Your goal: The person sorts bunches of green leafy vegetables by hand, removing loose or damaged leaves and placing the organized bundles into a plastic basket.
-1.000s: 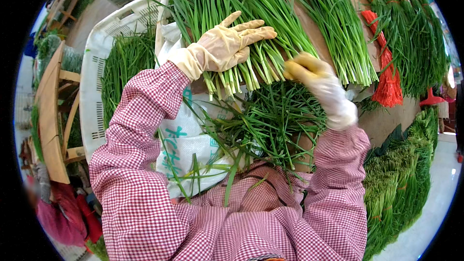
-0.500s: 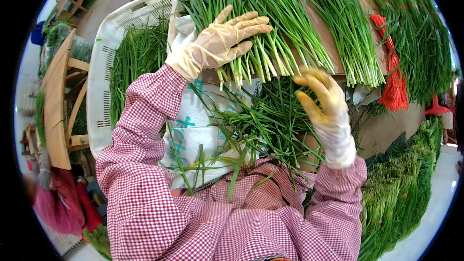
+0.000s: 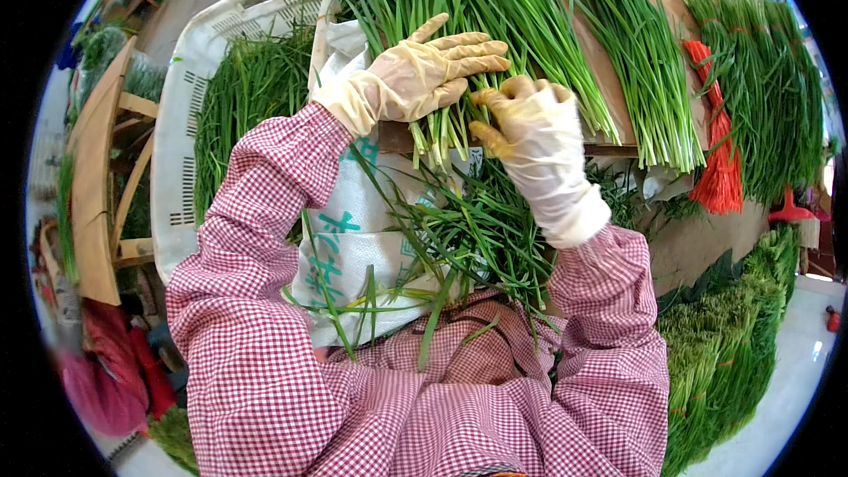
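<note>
A layer of garlic chives (image 3: pixel 495 9) lies across the board in front of me, pale stem ends toward me. My left hand (image 3: pixel 433 71), in a cream glove, rests flat on their lower stems with fingers stretched out. Beside it, my gloved right hand (image 3: pixel 534 128) has its fingers curled in at the stem ends and closed on some chives; its fingertips are partly hidden. Loose green leaves (image 3: pixel 477 230) lie in a heap below my hands, over my lap and a white woven sack (image 3: pixel 340 247).
A white plastic crate (image 3: pixel 177 150) holding chives stands at left. Right of the layer lie another chive pile (image 3: pixel 649 97), a bunch of red ties (image 3: pixel 720 150) and bundled chives (image 3: pixel 760 97). More bundles (image 3: pixel 724 353) line the lower right. A wooden frame (image 3: pixel 97 185) is far left.
My right hand has moved up and left from over the loose leaves to the stem ends, its fingers curling in. My left hand has shifted slightly right, staying flat.
</note>
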Demonstrator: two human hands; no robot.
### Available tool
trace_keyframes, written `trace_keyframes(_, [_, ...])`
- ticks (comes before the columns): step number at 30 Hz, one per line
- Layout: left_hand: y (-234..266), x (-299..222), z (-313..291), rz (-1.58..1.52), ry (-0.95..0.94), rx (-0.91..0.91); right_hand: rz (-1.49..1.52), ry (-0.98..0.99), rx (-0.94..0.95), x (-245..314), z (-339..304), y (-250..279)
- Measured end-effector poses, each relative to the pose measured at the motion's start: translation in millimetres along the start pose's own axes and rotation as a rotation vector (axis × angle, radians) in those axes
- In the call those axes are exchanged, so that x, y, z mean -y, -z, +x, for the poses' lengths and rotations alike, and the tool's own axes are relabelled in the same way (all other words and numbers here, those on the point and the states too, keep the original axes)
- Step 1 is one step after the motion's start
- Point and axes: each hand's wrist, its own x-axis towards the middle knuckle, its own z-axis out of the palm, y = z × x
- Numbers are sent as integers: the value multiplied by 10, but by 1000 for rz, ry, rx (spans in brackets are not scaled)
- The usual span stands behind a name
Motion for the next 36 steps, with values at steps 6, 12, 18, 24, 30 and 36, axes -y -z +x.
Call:
trace_keyframes(6, [-18, 31, 11, -8, -8, -7, -88, -37, -46, 30, 7, -171])
trace_keyframes(12, [-65, 37, -9, -23, -29, -27, 474, 220, 256, 71, -638, 282])
trace_keyframes(18, [32, -31, -17, -50, 24, -3, 110, 99, 1059, 166, -1137, 563])
trace_keyframes(24, [147, -160, 96, -56, 67, -17, 5, 30, -5, -262, -191, 175])
trace_keyframes(30, [34, -80, 120, 55, 40, 54, -367, 79, -14, -268, -50, -136])
trace_keyframes(36, [-4, -83, 90, 41, 29, 27, -72, 201, 247, -274, -564, 88])
